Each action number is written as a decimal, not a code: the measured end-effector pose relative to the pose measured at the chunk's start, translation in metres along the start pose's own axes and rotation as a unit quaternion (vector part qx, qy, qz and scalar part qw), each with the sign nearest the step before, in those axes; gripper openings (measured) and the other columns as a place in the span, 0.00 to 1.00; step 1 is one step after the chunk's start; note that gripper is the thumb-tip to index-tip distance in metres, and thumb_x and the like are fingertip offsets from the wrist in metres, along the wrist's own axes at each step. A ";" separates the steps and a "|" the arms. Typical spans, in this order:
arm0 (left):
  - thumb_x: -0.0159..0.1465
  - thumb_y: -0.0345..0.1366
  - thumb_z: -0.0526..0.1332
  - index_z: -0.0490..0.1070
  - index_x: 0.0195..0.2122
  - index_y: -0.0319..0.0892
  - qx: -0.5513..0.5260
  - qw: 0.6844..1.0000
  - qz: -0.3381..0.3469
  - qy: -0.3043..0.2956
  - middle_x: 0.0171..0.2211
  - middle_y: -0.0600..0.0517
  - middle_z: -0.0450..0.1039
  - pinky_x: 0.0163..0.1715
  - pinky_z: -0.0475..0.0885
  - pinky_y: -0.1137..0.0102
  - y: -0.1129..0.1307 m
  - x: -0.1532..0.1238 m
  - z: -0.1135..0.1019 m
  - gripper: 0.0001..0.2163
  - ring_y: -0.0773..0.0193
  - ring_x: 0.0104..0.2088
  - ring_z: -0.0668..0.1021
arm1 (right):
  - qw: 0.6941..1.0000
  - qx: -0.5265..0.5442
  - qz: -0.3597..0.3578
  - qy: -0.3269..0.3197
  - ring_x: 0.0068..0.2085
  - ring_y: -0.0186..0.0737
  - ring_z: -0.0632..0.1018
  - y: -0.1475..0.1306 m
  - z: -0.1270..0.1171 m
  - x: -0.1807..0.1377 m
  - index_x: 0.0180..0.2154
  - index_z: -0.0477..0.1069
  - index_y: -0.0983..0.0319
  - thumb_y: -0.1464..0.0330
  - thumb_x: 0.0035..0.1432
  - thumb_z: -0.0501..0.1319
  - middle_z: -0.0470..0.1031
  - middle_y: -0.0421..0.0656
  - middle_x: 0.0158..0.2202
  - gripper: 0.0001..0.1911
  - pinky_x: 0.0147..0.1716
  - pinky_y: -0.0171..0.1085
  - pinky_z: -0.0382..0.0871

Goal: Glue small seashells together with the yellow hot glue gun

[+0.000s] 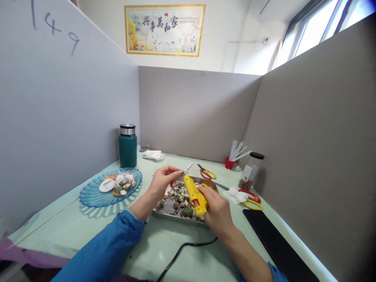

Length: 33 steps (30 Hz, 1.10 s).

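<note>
My right hand point(217, 209) is wrapped round a yellow hot glue gun point(194, 195), its nozzle pointing up and away from me. At the nozzle, my left hand point(163, 182) pinches something too small to make out between thumb and fingertips. Both hands are above a metal tray point(167, 215) of small shells and snail shells point(179, 197), partly covered by the gun and my right hand. To the left, a blue scalloped plate point(95, 192) carries a cluster of shells point(123, 185) and a flat white shell point(106, 185).
A green bottle point(128, 150) stands behind the plate. Red-and-yellow scissors point(208, 173) lie behind the tray, another pair point(253, 200) to the right. Glue sticks fill a red cup point(229, 163) near a jar point(249, 172). A black cable point(188, 245) crosses the front. Grey panels point(196, 113) enclose the table.
</note>
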<state>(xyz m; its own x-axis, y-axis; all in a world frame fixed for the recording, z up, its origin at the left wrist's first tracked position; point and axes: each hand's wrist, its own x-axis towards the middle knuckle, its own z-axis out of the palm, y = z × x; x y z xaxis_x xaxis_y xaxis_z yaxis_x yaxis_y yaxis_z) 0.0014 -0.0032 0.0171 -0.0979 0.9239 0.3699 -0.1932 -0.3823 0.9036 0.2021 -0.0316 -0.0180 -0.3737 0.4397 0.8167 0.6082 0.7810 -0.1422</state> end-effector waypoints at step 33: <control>0.48 0.38 0.70 0.73 0.27 0.36 -0.016 1.000 -0.012 -0.009 0.17 0.55 0.69 0.15 0.57 0.78 0.002 0.001 -0.001 0.11 0.77 0.13 0.64 | 1.000 0.002 0.012 -0.003 0.42 0.46 0.75 0.003 0.003 -0.003 0.47 0.66 0.64 0.72 0.56 0.56 0.74 0.48 0.41 0.15 0.39 0.41 0.70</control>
<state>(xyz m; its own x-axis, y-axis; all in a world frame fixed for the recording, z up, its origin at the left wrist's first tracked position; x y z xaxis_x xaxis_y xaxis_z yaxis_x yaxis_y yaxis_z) -0.0001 -0.0030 0.0192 -0.0746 0.9325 0.3534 -0.2264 -0.3610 0.9047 0.2035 -0.0292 -0.0227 -0.3639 0.4609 0.8094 0.6141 0.7721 -0.1635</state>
